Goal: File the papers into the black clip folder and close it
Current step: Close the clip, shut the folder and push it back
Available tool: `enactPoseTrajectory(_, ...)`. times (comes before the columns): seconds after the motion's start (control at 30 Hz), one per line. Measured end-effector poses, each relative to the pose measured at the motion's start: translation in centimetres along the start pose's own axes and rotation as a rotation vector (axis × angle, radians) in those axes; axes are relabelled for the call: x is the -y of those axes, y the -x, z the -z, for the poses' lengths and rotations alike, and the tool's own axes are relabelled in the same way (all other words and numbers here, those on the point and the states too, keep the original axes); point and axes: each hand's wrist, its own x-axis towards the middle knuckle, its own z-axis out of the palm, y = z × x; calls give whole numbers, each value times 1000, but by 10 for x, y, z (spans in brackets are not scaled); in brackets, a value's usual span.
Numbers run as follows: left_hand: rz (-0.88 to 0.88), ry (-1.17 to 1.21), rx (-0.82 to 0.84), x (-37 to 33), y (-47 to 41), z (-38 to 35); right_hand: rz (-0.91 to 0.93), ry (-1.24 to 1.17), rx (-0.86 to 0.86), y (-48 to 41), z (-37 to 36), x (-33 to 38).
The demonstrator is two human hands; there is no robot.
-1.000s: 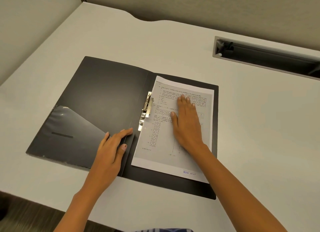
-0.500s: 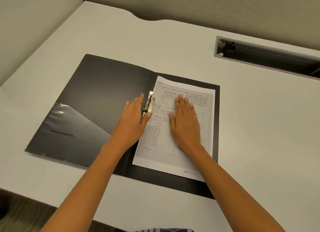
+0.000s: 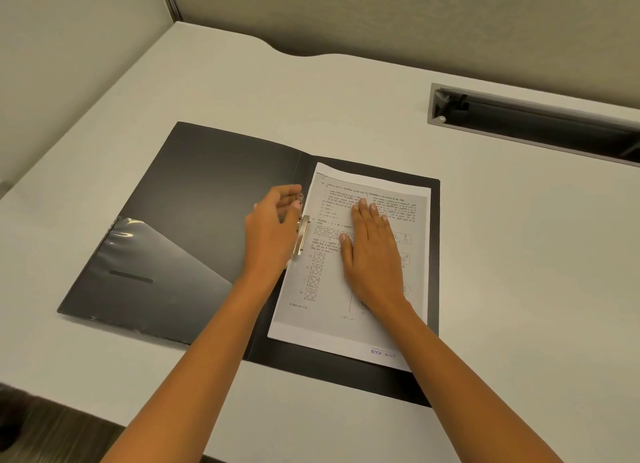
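Observation:
The black clip folder [image 3: 207, 203] lies open on the white desk, its left cover carrying a clear pocket. Printed papers [image 3: 377, 192] rest on the folder's right half, their left edge against the metal clip [image 3: 302, 236] at the spine. My right hand [image 3: 370, 251] lies flat on the papers, palm down, fingers together. My left hand [image 3: 273, 227] hovers at the clip's upper end with fingers curled towards it; whether it grips the clip is hidden by the hand itself.
A long grey cable slot [image 3: 533, 123] is cut into the desk [image 3: 346, 99] at the back right. Partition walls stand behind and to the left. The desk's front edge runs just below the folder.
My left hand has moved from the folder's lower spine up to the metal clip. My right hand has stayed flat on the papers.

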Motion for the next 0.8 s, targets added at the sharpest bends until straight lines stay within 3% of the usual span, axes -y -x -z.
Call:
enactPoseTrajectory(0.2,65,54,-67,9,20,15,-3,-10,2,-1,0,-1)
enactPoseTrajectory(0.4,321,288,-105,13,22,22,-10,-18,3,-1,-2,-2)
enactPoseTrajectory(0.57,459,147,-120,20,24,26,-10,-26,-9,-1,-3,-3)
enactPoseTrajectory(0.8,420,-108,-144,37,41,20,-16,-33,-28,-2,-4,-2)
